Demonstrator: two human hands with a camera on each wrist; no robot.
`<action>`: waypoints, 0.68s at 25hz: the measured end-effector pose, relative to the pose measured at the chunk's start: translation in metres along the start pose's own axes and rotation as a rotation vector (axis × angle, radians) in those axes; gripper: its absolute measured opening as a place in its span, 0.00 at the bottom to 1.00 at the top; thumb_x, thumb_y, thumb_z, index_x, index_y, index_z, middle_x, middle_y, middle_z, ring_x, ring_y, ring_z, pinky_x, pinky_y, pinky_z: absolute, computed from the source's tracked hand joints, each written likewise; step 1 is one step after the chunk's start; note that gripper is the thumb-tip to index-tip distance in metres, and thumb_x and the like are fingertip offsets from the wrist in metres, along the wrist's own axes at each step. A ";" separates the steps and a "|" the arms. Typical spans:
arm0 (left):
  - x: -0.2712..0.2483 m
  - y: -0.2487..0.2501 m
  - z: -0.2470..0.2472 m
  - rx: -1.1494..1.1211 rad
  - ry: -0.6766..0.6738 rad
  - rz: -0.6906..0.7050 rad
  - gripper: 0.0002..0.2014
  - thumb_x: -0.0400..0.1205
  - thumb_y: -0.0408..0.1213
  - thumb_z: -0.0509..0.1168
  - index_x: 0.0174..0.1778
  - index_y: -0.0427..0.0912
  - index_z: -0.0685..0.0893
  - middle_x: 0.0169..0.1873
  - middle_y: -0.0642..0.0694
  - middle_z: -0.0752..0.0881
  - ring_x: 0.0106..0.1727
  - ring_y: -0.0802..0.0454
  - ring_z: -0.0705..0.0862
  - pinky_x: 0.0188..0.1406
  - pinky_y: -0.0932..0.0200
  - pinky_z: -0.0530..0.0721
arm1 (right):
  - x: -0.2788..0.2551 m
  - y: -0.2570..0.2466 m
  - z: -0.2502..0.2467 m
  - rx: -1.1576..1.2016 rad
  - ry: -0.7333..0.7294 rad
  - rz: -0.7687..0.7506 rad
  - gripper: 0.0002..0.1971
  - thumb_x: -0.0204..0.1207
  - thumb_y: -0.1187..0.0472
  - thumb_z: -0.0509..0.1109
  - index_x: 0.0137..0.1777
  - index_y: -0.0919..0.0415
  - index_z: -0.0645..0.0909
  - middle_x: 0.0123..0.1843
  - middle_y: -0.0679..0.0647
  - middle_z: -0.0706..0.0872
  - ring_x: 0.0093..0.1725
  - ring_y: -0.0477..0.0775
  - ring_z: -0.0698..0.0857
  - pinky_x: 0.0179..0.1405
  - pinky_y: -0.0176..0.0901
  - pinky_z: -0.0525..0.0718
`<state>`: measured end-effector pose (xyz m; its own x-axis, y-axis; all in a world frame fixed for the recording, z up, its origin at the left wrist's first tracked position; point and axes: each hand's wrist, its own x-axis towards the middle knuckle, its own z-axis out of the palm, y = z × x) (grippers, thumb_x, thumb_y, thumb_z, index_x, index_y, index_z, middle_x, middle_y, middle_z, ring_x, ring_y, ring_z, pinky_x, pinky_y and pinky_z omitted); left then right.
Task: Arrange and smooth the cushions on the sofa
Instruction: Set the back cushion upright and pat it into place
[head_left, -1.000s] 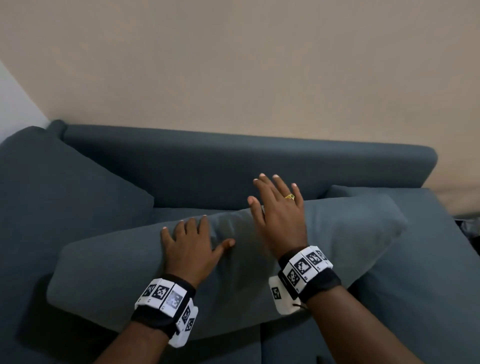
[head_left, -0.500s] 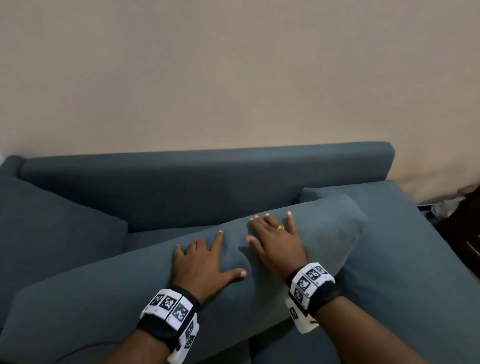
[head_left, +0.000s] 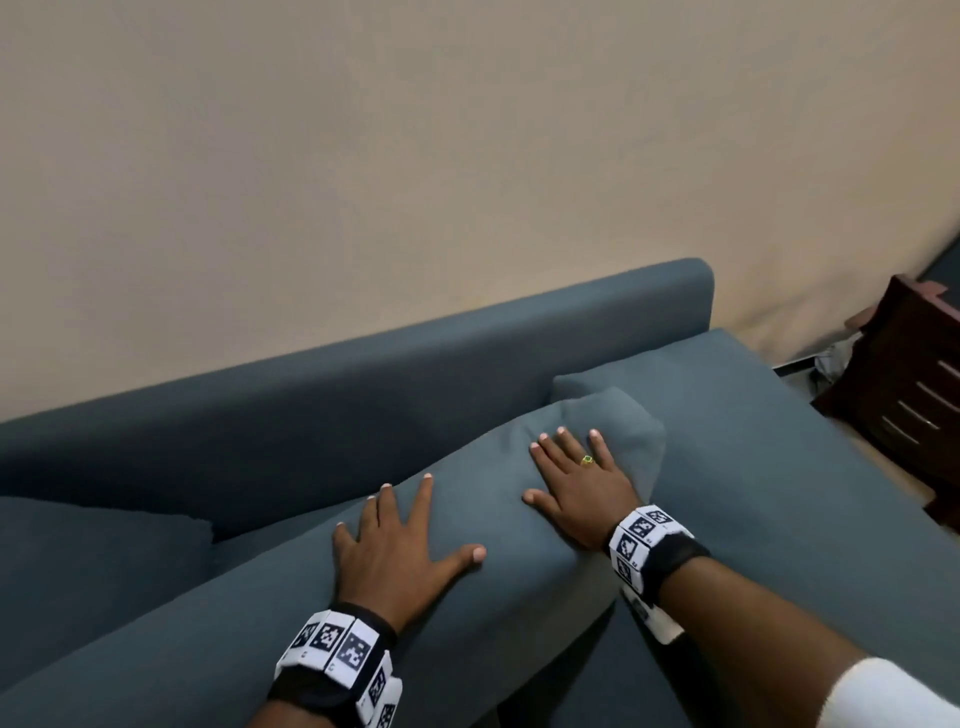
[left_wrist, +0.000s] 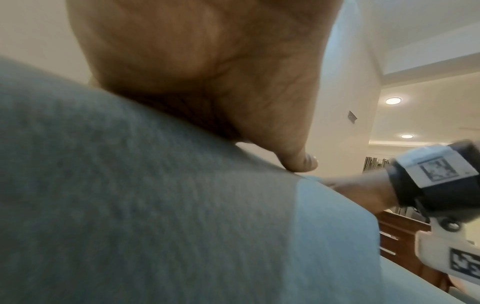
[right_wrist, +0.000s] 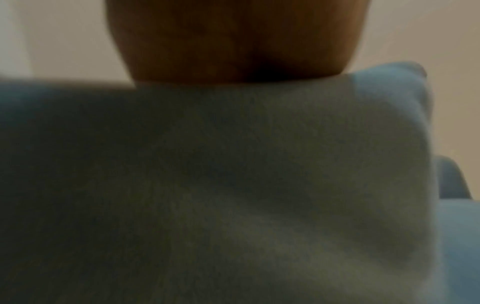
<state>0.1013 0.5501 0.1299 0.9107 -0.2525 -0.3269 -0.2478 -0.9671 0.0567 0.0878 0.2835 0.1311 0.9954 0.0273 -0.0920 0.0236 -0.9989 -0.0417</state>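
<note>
Cushion (head_left: 498, 519) flat under spread fingers (head_left: 387, 512) of both hands.

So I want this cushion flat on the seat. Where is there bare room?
Bare seat lies right of the long cushion, out to the sofa's open end. Left is crowded: another cushion fills it. Both hands, left hand and right hand, press the long cushion.
</note>
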 end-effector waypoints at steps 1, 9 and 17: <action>-0.002 0.001 0.000 0.007 0.001 0.007 0.55 0.65 0.89 0.38 0.87 0.65 0.38 0.88 0.40 0.54 0.88 0.41 0.54 0.81 0.30 0.57 | -0.002 0.009 0.002 0.029 -0.011 0.009 0.54 0.70 0.25 0.16 0.90 0.48 0.55 0.91 0.48 0.56 0.90 0.49 0.44 0.84 0.66 0.36; 0.006 0.023 0.003 -0.050 0.088 0.009 0.54 0.62 0.88 0.31 0.78 0.60 0.62 0.87 0.50 0.57 0.87 0.44 0.58 0.83 0.29 0.54 | 0.004 0.082 -0.004 0.145 0.007 0.118 0.52 0.69 0.22 0.16 0.89 0.40 0.52 0.92 0.45 0.49 0.90 0.49 0.41 0.86 0.67 0.40; -0.007 0.017 0.019 -0.008 0.134 0.070 0.57 0.65 0.86 0.22 0.89 0.61 0.46 0.89 0.53 0.55 0.89 0.47 0.53 0.86 0.38 0.53 | 0.009 0.116 -0.018 0.264 0.000 0.141 0.57 0.64 0.16 0.20 0.89 0.42 0.54 0.92 0.46 0.49 0.90 0.49 0.45 0.86 0.65 0.56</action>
<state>0.0847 0.5360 0.1151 0.9274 -0.3207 -0.1927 -0.3103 -0.9470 0.0825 0.1011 0.1677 0.1432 0.9871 -0.1115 -0.1149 -0.1403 -0.9480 -0.2856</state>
